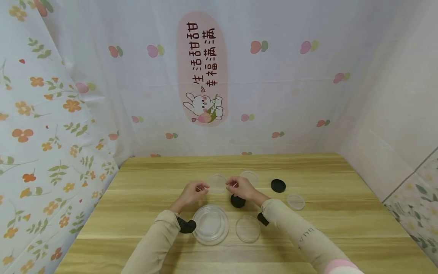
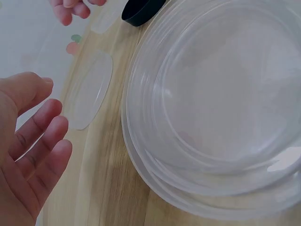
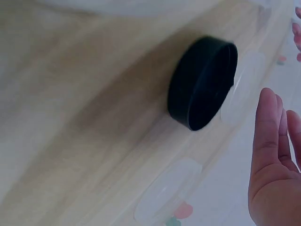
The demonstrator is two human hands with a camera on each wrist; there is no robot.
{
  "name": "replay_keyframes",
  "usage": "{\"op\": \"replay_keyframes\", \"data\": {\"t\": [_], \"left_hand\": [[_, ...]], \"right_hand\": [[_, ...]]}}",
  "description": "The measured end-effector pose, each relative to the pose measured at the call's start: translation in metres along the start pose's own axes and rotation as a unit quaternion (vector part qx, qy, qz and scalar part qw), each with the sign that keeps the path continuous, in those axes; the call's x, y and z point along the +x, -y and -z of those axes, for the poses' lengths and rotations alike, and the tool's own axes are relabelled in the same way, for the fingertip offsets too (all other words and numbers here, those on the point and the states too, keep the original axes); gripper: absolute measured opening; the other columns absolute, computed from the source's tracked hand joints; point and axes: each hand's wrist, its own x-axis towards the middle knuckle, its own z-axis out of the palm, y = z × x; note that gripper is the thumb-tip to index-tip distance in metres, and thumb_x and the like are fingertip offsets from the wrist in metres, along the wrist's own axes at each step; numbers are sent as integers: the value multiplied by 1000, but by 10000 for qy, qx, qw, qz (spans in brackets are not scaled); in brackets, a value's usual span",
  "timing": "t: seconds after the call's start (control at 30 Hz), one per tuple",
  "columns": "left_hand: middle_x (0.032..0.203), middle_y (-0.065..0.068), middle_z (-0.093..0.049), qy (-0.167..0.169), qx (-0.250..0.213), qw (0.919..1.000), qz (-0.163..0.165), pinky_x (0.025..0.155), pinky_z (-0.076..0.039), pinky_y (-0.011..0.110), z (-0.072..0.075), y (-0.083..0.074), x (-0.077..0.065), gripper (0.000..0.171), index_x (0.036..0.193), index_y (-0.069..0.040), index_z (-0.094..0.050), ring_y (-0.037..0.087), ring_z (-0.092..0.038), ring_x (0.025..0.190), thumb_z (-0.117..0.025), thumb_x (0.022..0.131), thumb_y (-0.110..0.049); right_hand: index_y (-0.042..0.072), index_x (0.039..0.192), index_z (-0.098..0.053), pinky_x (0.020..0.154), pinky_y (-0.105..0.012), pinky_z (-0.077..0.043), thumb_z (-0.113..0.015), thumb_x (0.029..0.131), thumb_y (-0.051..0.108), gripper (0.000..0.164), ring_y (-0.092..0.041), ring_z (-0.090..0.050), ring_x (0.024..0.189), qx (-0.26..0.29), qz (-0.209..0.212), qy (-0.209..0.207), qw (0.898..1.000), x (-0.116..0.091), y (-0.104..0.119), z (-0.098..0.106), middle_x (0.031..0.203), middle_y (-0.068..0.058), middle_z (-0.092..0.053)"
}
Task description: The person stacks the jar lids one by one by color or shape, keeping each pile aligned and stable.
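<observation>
My left hand [image 1: 192, 193] is over the table with its fingers loosely bent, and the left wrist view shows nothing between thumb and fingertips. My right hand [image 1: 242, 187] faces it, its fingers [image 3: 266, 127] fairly straight in the right wrist view. Between the two hands a thin translucent disc [image 1: 217, 183] lies on the table. A black round cap [image 1: 237, 201], hollow side showing in the right wrist view, sits just below the right hand. Nearer the body, beside the left wrist, is a stack of clear round lids or dishes [image 2: 211, 94].
A clear round lid [image 1: 248, 229] lies right of the stack. Behind the right hand is another translucent disc [image 1: 249, 176]. Farther right lie a second black cap [image 1: 278, 185] and a small whitish lid [image 1: 295, 201]. A patterned curtain [image 1: 260, 83] hangs behind the wooden table [image 1: 143, 190].
</observation>
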Motion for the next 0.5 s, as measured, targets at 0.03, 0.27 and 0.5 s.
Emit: {"op": "replay_keyframes", "data": {"t": [0.03, 0.27, 0.5], "left_hand": [[82, 5, -57, -23, -20, 10000, 43, 62, -46, 29, -1, 0, 2, 16, 98, 2, -62, 20, -53, 73, -56, 85, -7], [84, 11, -57, -392, -321, 9987, 35, 63, -47, 30, -9, 8, 10, 20, 100, 7, -60, 24, -55, 76, -57, 83, -2], [95, 19, -55, -618, -500, 9962, 350, 69, -48, 38, -18, 18, 17, 31, 109, 8, -55, 33, -55, 86, -60, 82, -7]], "right_hand": [[-8, 98, -58, 51, -26, -49, -54, 87, 7, 19, -27, -58, 64, 26, -56, -27, 10000, 2, 0, 1, 81, -8, -57], [-6, 100, -57, 54, -26, -49, -54, 87, 7, 19, -28, -57, 71, 38, -434, -248, 9987, 17, -6, 1, 82, -8, -57], [-5, 100, -58, 58, -29, -48, -56, 85, 9, 20, -24, -56, 72, -277, -622, -494, 9965, 28, -10, -6, 83, -10, -58]]}}
